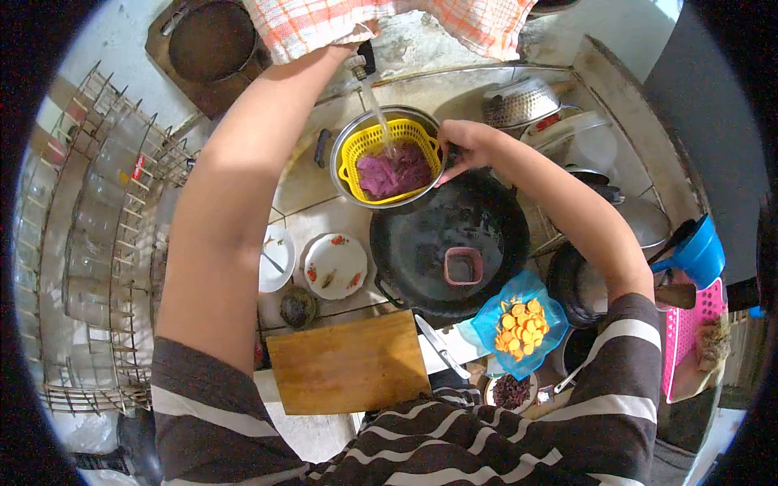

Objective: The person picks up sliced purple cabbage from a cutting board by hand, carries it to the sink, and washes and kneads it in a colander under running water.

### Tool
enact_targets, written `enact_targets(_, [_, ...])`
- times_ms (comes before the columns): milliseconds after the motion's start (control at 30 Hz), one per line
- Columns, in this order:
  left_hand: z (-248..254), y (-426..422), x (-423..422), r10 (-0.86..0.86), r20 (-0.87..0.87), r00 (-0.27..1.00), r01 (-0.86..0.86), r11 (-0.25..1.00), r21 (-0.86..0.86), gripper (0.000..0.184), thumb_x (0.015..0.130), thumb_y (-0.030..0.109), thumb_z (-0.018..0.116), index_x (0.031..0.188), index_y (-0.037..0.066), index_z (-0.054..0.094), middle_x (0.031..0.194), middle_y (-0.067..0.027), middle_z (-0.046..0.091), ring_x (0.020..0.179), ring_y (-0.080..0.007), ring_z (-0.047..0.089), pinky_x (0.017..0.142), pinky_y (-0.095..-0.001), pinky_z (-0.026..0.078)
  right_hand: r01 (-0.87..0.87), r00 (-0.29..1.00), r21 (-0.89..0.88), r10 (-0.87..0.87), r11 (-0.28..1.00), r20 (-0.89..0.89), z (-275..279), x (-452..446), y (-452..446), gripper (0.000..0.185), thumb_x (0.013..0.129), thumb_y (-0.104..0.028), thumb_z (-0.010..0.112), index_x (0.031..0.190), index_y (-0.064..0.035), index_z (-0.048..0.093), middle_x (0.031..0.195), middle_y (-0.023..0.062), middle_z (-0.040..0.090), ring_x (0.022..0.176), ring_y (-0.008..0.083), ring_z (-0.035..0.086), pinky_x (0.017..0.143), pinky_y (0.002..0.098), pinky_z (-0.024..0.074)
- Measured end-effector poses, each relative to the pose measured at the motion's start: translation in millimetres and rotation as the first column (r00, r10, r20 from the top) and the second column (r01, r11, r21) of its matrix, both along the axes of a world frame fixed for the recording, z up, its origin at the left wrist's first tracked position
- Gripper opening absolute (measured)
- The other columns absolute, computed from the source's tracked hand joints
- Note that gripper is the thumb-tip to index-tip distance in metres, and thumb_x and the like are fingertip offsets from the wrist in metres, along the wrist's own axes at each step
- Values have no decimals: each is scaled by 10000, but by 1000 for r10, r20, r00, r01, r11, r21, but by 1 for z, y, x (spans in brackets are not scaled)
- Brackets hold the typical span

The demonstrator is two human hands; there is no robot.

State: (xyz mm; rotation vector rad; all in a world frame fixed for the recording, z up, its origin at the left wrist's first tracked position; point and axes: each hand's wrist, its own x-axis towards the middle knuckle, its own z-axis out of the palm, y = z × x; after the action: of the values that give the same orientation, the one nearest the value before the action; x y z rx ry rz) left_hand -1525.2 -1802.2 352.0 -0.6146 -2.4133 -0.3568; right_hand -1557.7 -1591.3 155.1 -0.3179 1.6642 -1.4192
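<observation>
Water runs from the tap (357, 68) into a yellow plastic basket (347, 159) sitting inside a metal pot (334, 180). Purple shredded pieces (395, 172), perhaps cabbage, lie in the basket under the stream. My right hand (463, 148) is closed at the right side of the pot, thumb against its rim, where the handle is mostly covered. Up at the tap is my left hand (350, 42); its fingers are hidden near the hanging checked cloth (304, 28), so their state does not show.
A large black pan (421, 243) holds a small pink container (463, 266). Nearer me are a wooden cutting board (348, 362), a knife (442, 347) and a blue bowl (484, 318) of sliced carrots. A wire rack (121, 235) stands left; pots crowd the right.
</observation>
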Motion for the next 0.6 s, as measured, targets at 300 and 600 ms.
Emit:
enact_targets(300, [0,4,0,-4,14,1000,4,1000,11,300,903,185,542,1161,34,566,1181,-149,589,1048,-263,571,897,-367,457,59,996,101,-53,993,-67,67,57,-9,257,722,25,483,973,83,492,946,215,525,882,396,618,733,489,609])
enact_targets(600, [1,10,4,-10,35,999,9,1000,26,293,903,187,546,1147,28,573,1168,-152,596,1028,-261,581,887,-363,464,112,979,54,-119,992,164,41,36,-12,341,692,-72,721,1002,23,613,990,177,657,784,316,671,682,358,597])
